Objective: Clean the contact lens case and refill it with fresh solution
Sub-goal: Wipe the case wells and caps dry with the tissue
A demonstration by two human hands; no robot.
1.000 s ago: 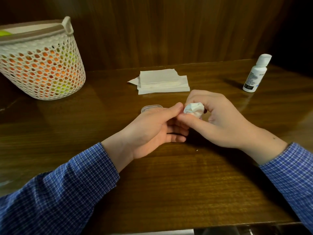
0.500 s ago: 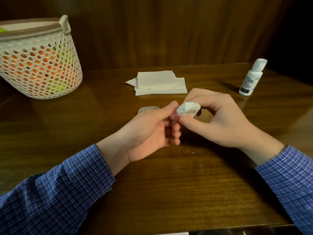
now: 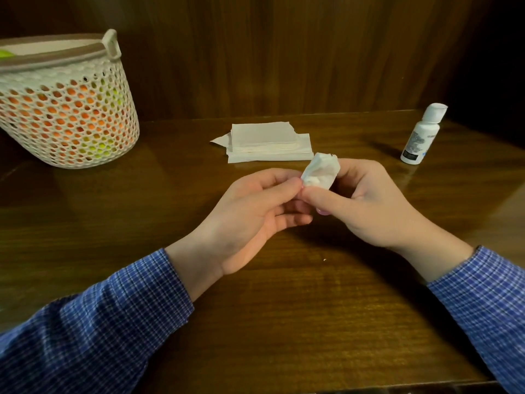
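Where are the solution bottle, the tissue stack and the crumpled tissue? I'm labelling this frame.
solution bottle [image 3: 420, 139]: head view, on its labelled body.
tissue stack [image 3: 264, 136]: head view, on the top sheet.
crumpled tissue [image 3: 321, 173]: head view, on the wad's middle, between both hands' fingertips.

Dark glossy wooden table [image 3: 284, 322] w/ my forearms resting on it. Far left: white perforated plastic basket [image 3: 68, 120]. Mid-back: stack of folded white paper tissues [image 3: 267, 142]; far right: small upright white plastic bottle [image 3: 422, 135].
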